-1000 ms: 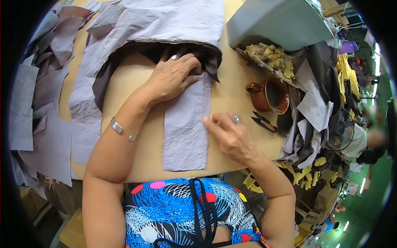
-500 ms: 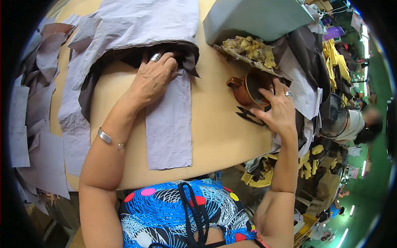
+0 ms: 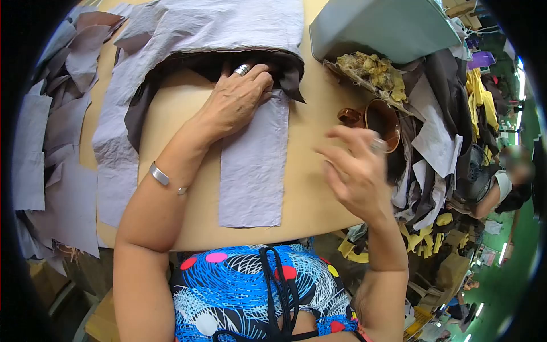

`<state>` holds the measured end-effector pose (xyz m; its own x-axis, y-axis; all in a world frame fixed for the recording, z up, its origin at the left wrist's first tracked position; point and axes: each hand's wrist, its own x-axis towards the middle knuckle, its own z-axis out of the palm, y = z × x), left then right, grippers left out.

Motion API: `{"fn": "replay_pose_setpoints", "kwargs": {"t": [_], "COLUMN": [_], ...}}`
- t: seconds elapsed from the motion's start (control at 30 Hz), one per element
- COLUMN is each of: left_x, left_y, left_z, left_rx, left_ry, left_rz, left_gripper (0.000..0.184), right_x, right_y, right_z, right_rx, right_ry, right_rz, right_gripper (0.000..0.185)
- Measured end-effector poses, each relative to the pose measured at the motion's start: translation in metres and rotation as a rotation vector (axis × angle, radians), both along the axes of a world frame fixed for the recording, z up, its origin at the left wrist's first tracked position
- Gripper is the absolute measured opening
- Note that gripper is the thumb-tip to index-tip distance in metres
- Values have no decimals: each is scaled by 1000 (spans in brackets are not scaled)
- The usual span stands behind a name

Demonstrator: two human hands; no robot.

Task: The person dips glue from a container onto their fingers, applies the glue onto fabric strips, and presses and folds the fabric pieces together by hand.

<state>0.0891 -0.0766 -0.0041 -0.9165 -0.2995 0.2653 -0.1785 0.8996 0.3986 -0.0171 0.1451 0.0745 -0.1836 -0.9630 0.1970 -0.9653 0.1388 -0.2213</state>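
Note:
My left hand point(image 3: 239, 100) lies at the top end of a pale lilac fabric strip point(image 3: 253, 171). Its fingers are curled, with their tips hidden at the dark edge of a larger lilac cloth piece point(image 3: 228, 28) that has a dark brown layer point(image 3: 151, 102) beneath. My right hand point(image 3: 362, 171), smeared by motion, is held over the table just below a brown glazed mug point(image 3: 383, 122). Its fingers are partly bent, and whether anything small sits between them cannot be made out. The black thread snips seen earlier beside the mug are now hidden.
Lilac cut pieces point(image 3: 62, 194) are heaped along the left edge. A grey bin point(image 3: 382, 28) stands at the upper right, with yellowish scraps point(image 3: 370, 74) before it. Dark and pale cloth point(image 3: 436, 125) hangs at the right edge. Another person point(image 3: 501, 188) is farther off at the right.
My right hand has come out of the mug and moved left and down. My left hand stays at the top of the strip. The whole view has shifted a little.

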Motion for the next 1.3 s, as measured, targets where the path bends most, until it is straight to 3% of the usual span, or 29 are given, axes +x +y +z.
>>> {"fn": "replay_pose_setpoints", "kwargs": {"t": [0.1, 0.2, 0.3, 0.4, 0.5, 0.7, 0.83, 0.87, 0.97, 1.13, 1.23, 1.27, 1.3], "left_x": [0, 1, 1, 1, 0, 0, -1, -2, 0, 0, -1, -1, -2], "left_y": [0, 1, -1, -1, -2, -1, -1, -1, 1, -1, -1, 0, 1], "left_z": [-4, -3, -5, -5, -8, -8, -7, -9, -8, -9, -10, -10, -12], "left_rx": [-57, -51, -29, 12, -24, -47, -44, -45, -37, -54, -55, -67, -82], "left_ry": [84, 90, 92, 72, 92, 112, 106, 112, 123, 125, 112, 129, 149], "left_rz": [-3, -1, -12, -6, -14, -6, -7, -10, -3, 4, 8, 7, 12], "left_gripper": [13, 13, 13, 13, 13, 12, 12, 12, 13, 14, 14, 13, 13], "right_x": [-4, -5, -9, -2, 6, 21, 24, 23, 23, 48, 43, 41, 41], "right_y": [-35, -51, -33, -17, -27, 12, 12, 6, 3, 45, 39, 38, 36], "right_z": [-45, -63, -72, -51, -58, -64, -68, -69, -68, -58, -58, -66, -65], "right_rx": [-95, -141, -79, 81, -69, -63, -46, -43, -93, -101, -52, -1, -3], "right_ry": [-407, -591, -431, -456, -483, -308, -526, -470, -314, 52, -303, -638, -474], "right_rz": [104, 33, 163, 280, 62, 359, 356, 217, 231, 572, 484, 351, 319], "right_gripper": [26, 27, 28, 30, 32, 33, 33, 34, 36, 34, 35, 29, 29]}}
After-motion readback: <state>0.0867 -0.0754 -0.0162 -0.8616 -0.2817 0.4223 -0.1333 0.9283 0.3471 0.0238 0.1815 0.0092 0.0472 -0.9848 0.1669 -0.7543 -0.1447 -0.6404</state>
